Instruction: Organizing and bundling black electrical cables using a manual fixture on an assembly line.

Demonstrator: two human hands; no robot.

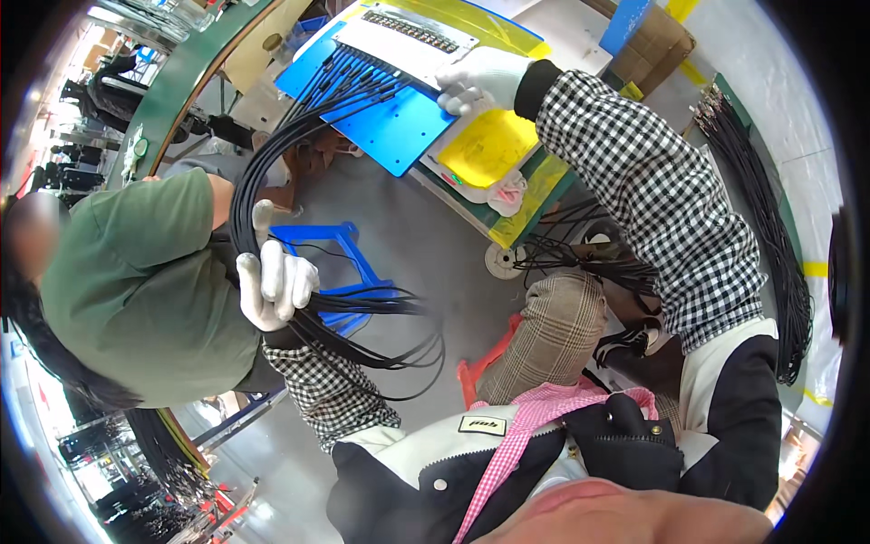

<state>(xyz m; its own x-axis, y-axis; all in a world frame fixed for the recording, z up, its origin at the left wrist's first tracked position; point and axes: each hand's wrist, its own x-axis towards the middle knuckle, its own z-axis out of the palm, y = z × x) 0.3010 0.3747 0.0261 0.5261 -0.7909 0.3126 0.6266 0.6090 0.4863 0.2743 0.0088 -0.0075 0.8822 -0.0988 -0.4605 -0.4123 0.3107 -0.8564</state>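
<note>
My left hand (275, 283), in a white glove, is closed around a thick bundle of black cables (249, 186). From there the bundle arcs up to a pale metal plate (396, 54), and its loose ends trail to the right of my wrist. The cable ends fan out side by side along the plate's near edge; a row of small fittings runs along its far side. Under the plate lies a blue board (396, 136). At the plate's right corner, my white-gloved right hand (485, 80) has its fingers curled against the edge; the glove partly hides the contact.
A yellow sheet (489, 148) and a crumpled cloth (507, 193) lie on the bench by my right arm. To the left sits a person in a green shirt (149, 281). Long black cables (770, 227) hang at the right. A blue frame (349, 240) stands on the floor.
</note>
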